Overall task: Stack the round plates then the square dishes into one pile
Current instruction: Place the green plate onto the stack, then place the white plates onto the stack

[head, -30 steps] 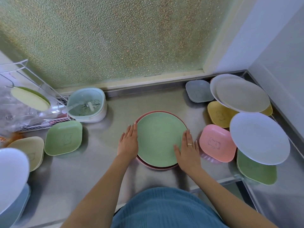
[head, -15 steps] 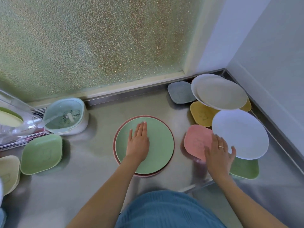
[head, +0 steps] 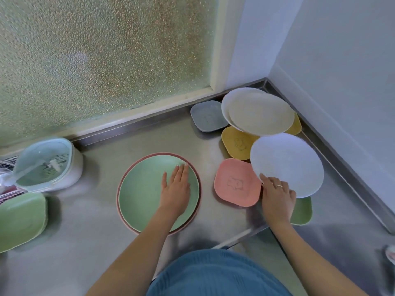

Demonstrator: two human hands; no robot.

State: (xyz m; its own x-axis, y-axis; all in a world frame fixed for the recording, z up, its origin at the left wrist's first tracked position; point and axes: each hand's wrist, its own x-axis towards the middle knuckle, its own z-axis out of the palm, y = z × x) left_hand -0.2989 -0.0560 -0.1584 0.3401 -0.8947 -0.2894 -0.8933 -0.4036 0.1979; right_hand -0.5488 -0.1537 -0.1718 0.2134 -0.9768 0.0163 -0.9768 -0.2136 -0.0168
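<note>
My left hand (head: 176, 190) lies flat and open, fingers together, on the right half of the green round plate (head: 147, 192), which sits on top of a pink round plate (head: 195, 212) whose rim shows all around it; the two form a small pile in the middle of the steel counter (head: 89, 227). My right hand (head: 276, 196), with a ring on one finger, has its fingers closed on the near left edge of a white round plate (head: 287, 163), which tilts over the dishes beneath it. Just left of that hand lies a pink square dish (head: 235, 182) with a small figure pressed into its middle, apart from the pile. A green square dish (head: 302, 212) pokes out from under the white plate and my wrist. Behind the pink dish a yellow square dish (head: 236, 143) is partly covered by the white plate and by a cream round plate (head: 259, 113) farther back in the corner. That cream plate rests on another white one, and a second yellow dish (head: 296, 126) peeks out at its right. A grey square dish (head: 207, 116) sits to the left of it against the back ledge. At the far left lie another green square dish (head: 21, 218) and a pale lidded container (head: 49, 163).
</note>
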